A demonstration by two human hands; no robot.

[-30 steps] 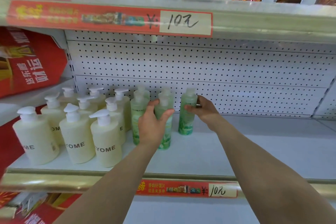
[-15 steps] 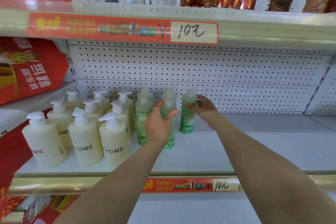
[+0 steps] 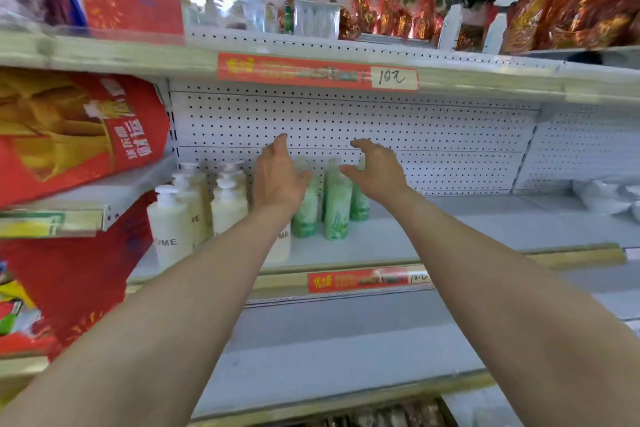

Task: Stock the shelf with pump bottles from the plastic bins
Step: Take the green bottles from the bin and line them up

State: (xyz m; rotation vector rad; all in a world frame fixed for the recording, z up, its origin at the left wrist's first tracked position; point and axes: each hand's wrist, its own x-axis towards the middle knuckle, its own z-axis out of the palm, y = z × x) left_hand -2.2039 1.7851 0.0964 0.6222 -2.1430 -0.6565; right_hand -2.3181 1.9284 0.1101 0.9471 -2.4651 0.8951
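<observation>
Several green bottles (image 3: 337,204) stand upright on the white shelf (image 3: 450,229), next to several cream pump bottles (image 3: 171,225) at the shelf's left end. My left hand (image 3: 277,177) hovers in front of the green bottles with fingers relaxed, holding nothing. My right hand (image 3: 375,168) hovers just right of it, fingers spread, also holding nothing. Both hands are lifted off the bottles. The left forearm hides part of one cream bottle. No bin is in view.
A pegboard back wall (image 3: 398,128) closes the shelf. The shelf above (image 3: 311,55) carries clear boxes and red packages. Red gift bags (image 3: 79,135) sit to the left. White bowls (image 3: 606,198) rest at the far right. A lower shelf (image 3: 346,350) lies below.
Both hands have let go of the green bottles and pulled back and up. The view has shifted down and to the right, with motion blur.
</observation>
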